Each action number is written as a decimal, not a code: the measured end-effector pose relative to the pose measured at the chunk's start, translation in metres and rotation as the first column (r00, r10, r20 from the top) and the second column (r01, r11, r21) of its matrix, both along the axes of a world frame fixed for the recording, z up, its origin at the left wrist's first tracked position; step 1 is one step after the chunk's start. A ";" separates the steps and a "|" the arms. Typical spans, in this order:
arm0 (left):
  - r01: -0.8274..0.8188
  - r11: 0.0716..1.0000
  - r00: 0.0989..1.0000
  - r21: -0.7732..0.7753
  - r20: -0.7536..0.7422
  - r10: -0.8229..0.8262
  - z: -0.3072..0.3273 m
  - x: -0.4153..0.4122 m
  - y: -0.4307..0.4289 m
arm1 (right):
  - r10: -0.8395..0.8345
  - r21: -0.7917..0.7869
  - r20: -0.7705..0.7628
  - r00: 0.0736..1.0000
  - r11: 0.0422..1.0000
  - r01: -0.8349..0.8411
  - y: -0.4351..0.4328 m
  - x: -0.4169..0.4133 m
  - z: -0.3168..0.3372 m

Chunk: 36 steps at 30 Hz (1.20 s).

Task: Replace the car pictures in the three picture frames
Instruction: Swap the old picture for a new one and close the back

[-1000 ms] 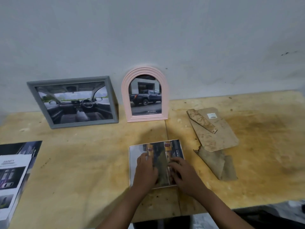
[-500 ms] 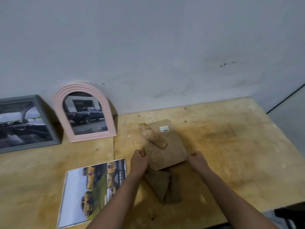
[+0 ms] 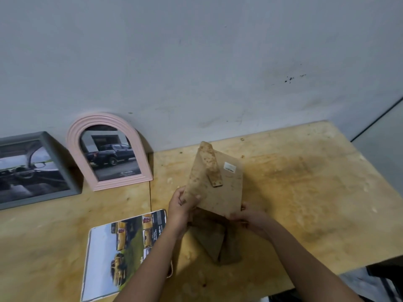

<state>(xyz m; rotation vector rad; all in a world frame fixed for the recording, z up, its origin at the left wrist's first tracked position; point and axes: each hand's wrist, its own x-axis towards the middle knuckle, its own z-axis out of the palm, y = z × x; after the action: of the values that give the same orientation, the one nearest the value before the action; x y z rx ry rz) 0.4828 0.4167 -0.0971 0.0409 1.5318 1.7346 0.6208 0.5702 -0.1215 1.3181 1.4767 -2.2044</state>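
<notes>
Frames are leaning against the wall [image 3: 196, 62] at the far left: 1 grey frame [image 3: 63, 168] showing a car interior, and just beside it 1 pink arched frame [image 3: 104, 119] showing a dark pickup. Nearer, a printed sheet [image 3: 115, 253] of yellow cars is lying flat on the counter [image 3: 305, 192], with the left forearm crossing over its right edge. The left hand [image 3: 180, 210] is gripping the lower left edge of a stained backing board [image 3: 218, 197], fingers curled round it and thumb on its face. The board is being held tilted above the counter, its stand flap [image 3: 211, 164] and a white sticker [image 3: 230, 166] facing up. The right hand [image 3: 250, 219] is pinching the board's lower right corner. Beneath, a darker brown folded piece [image 3: 216, 243] is lying on the counter.
</notes>
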 end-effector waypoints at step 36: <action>-0.175 0.898 0.969 -0.405 -0.232 0.084 -0.023 -0.082 -0.275 | -0.013 0.692 0.096 0.995 0.720 -0.057 -0.233 -0.061 -0.001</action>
<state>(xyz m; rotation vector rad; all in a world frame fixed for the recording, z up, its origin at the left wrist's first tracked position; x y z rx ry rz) 0.4003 0.1412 -0.1196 -0.1066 2.0837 1.4953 0.5593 0.3371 -0.1221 1.5354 2.3970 -1.5547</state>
